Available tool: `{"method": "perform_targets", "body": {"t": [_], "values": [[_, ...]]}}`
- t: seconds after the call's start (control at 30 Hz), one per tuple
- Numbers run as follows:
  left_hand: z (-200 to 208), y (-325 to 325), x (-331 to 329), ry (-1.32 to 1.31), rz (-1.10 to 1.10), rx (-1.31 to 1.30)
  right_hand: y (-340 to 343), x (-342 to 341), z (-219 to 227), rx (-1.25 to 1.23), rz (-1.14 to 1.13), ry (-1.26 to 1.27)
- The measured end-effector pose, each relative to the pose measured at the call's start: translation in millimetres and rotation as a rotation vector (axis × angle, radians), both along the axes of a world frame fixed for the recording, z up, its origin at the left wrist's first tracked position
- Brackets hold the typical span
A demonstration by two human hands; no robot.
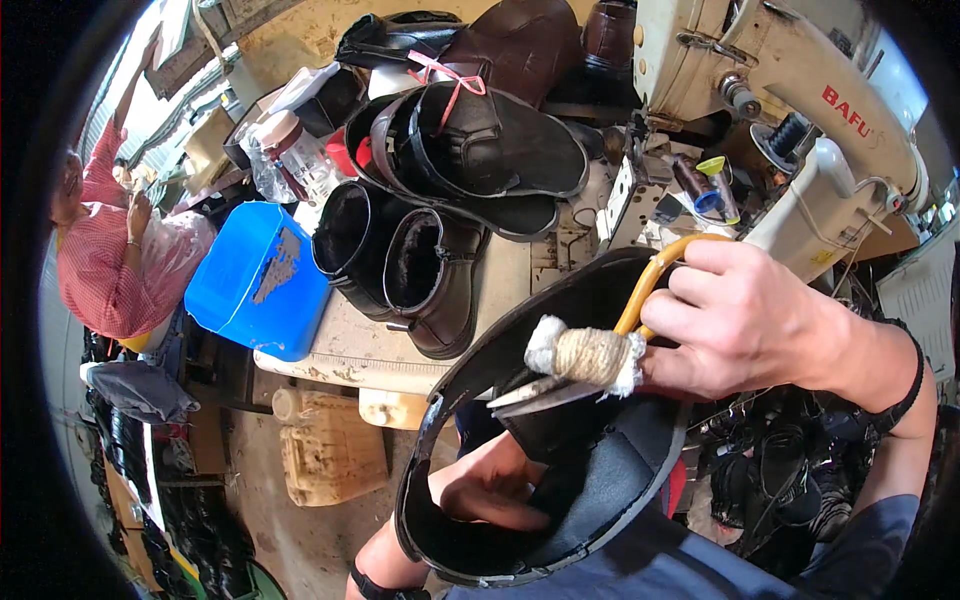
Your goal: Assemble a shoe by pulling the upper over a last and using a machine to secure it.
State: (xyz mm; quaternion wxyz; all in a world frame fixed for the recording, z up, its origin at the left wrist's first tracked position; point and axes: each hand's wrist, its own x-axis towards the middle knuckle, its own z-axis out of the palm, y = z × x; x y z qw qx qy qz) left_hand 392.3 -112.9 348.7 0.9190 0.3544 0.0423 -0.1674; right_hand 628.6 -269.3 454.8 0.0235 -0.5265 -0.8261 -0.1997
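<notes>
My right hand point(715, 320) is closed round the yellow handles of a pair of scissors point(655, 280). Twine and white cloth wrap the scissors near the pivot, and the blades point left over a black leather boot upper point(630, 455). That upper curves open in front of me, its dark lining showing. My left hand point(495, 490) reaches behind its near left rim and holds it from within; part of the fingers is hidden or blurred. Whether the blades touch the leather I cannot tell.
On the table point(400, 372) stand a pair of brown fur-lined boots point(435, 290) and stacked black uppers point(490, 150). A blue bin point(258, 280) is left of them. A sewing machine point(800, 110) stands at right, near thread spools point(695, 185). A yellowish jerrycan point(330, 450) lies below. A person point(110, 250) sits far left.
</notes>
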Motion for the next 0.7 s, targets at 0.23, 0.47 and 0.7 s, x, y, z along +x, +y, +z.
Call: {"method": "perform_targets", "body": {"t": [0.23,0.47,0.7], "values": [[6,1,6,-0.080,-0.021,0.025,-6,-1,10,-0.129,0.136,0.016],[4,2,-3,0.051,-0.023,-0.004,-12,9,6,0.093,0.002,0.051],[4,3,1,-0.031,0.003,-0.020,-8,2,8,-0.017,-0.061,-0.031]]}}
